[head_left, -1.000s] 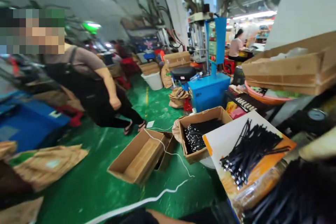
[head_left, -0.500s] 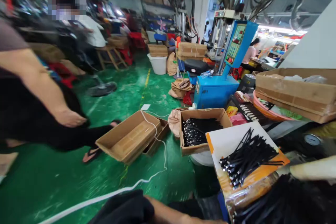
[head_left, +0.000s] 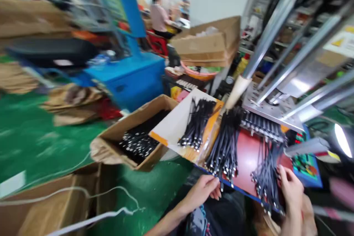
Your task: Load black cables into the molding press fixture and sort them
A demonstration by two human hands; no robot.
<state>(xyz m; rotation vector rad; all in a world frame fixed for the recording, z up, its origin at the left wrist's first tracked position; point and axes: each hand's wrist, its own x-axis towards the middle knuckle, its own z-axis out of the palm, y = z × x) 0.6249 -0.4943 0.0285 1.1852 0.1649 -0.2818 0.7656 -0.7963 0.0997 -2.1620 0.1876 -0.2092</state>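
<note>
Fingers of the left hand [head_left: 206, 188] pinch a black cord [head_left: 221, 186] below the middle bundle [head_left: 225, 147]. The right hand's [head_left: 290, 190] fingers curl narrowly beside the right bundle [head_left: 268, 180], over the red surface [head_left: 247, 155]; their grip is unclear.

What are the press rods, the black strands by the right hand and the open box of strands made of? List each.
Press rods: likely polished metal, with bright, hard highlights.
Black strands: perhaps plastic or rubber, dark and limp-looking; their shiny tips could be metal.
Open box: cardboard, by its dull brown, folded walls.
</note>
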